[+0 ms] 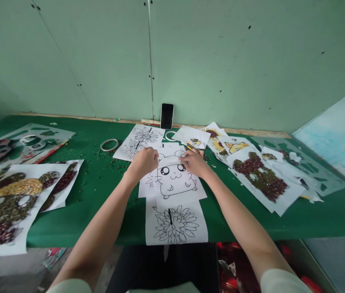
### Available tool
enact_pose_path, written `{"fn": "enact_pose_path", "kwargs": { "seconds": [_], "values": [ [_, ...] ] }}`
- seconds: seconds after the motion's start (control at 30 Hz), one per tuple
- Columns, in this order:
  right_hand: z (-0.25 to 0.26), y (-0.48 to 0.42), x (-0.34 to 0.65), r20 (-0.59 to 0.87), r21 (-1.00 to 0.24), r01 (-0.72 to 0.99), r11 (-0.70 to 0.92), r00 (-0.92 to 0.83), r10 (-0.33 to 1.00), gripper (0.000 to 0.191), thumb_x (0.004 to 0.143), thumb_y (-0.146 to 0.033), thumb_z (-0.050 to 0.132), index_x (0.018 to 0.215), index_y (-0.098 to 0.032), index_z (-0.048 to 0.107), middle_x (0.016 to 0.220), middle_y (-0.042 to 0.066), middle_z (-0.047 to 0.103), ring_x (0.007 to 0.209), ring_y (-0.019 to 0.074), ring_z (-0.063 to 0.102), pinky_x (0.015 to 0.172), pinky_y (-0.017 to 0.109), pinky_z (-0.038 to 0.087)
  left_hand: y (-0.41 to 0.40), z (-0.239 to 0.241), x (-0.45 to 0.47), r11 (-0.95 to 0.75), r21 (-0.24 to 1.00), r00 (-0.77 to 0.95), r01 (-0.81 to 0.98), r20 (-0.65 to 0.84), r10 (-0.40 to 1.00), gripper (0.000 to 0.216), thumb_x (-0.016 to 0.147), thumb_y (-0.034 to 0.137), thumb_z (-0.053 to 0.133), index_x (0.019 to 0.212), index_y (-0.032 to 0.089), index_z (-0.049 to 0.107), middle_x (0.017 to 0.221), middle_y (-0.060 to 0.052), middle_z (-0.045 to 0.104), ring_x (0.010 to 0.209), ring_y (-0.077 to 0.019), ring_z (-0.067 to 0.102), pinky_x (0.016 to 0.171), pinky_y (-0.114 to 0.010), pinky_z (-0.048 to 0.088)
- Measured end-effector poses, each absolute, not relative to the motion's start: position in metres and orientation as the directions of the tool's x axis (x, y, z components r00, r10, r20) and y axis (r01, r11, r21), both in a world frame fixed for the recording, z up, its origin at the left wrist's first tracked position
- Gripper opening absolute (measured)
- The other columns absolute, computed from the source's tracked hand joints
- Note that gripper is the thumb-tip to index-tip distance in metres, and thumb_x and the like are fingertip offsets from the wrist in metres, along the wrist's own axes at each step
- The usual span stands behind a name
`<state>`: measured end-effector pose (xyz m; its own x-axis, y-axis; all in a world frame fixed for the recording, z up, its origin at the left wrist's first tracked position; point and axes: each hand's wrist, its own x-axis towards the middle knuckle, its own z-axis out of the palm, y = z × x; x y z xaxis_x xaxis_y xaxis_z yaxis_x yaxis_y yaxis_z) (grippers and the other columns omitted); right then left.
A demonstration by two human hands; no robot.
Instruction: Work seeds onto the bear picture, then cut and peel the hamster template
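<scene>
A sheet with a line-drawn hamster (176,181) lies in front of me on top of other drawings. My left hand (145,162) is closed at its upper left edge, and whatever the fingertips pinch is hidden. Over the upper right part of the hamster, my right hand (196,162) has thumb and forefinger close together on the paper. A yellow-and-black utility knife (190,146) sticks out from the fingers of that hand. A pale band crosses the hamster's forehead between the hands. Below it, a flower drawing (176,228) reaches the table's front edge.
Another flower drawing (135,140) and a tape roll (109,145) lie on the green table (99,211). A phone (167,116) leans on the wall. Seed-covered pictures lie left (16,195) and right (259,177). A second roll (170,135) sits before the phone.
</scene>
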<state>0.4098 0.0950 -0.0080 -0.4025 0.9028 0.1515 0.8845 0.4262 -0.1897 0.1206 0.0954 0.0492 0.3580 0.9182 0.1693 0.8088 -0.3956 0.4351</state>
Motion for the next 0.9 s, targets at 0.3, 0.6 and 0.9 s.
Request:
{"fn": "enact_pose_path", "kwargs": {
  "seconds": [0.3, 0.6, 0.9],
  "values": [
    [-0.009, 0.098, 0.411, 0.093, -0.167, 0.906, 0.388, -0.378, 0.921, 0.047, 0.106, -0.019, 0.053, 0.133, -0.041, 0.083, 0.116, 0.009, 0.071, 0.117, 0.0325, 0.055, 0.094, 0.045, 0.032, 0.093, 0.06, 0.122, -0.383, 0.484, 0.342, 0.787, 0.174, 0.923, 0.03, 0.092, 0.017, 0.053, 0.096, 0.015, 0.083, 0.103, -0.015, 0.082, 0.085, -0.0231, 0.071, 0.07, -0.031, 0.052],
    [-0.001, 0.094, 0.407, 0.071, -0.138, 0.907, 0.398, -0.392, 0.917, 0.047, 0.106, -0.018, 0.051, 0.134, -0.037, 0.083, 0.117, 0.011, 0.07, 0.118, 0.0336, 0.054, 0.094, 0.046, 0.032, 0.097, 0.056, 0.117, -0.392, 0.51, 0.35, 0.766, 0.181, 0.919, 0.023, 0.089, 0.022, 0.056, 0.081, 0.017, 0.077, 0.072, -0.011, 0.072, 0.067, -0.0193, 0.061, 0.061, -0.03, 0.043],
    [0.003, 0.088, 0.399, 0.094, -0.015, 0.898, 0.44, -0.436, 0.895, 0.045, 0.102, -0.015, 0.052, 0.131, -0.029, 0.083, 0.121, 0.013, 0.067, 0.119, 0.0349, 0.051, 0.097, 0.048, 0.029, 0.098, 0.058, 0.112, -0.413, 0.516, 0.376, 0.751, 0.18, 0.909, 0.019, 0.087, 0.024, 0.057, 0.073, 0.019, 0.07, 0.062, -0.009, 0.064, 0.062, -0.0176, 0.053, 0.058, -0.03, 0.036]
  ]
}}
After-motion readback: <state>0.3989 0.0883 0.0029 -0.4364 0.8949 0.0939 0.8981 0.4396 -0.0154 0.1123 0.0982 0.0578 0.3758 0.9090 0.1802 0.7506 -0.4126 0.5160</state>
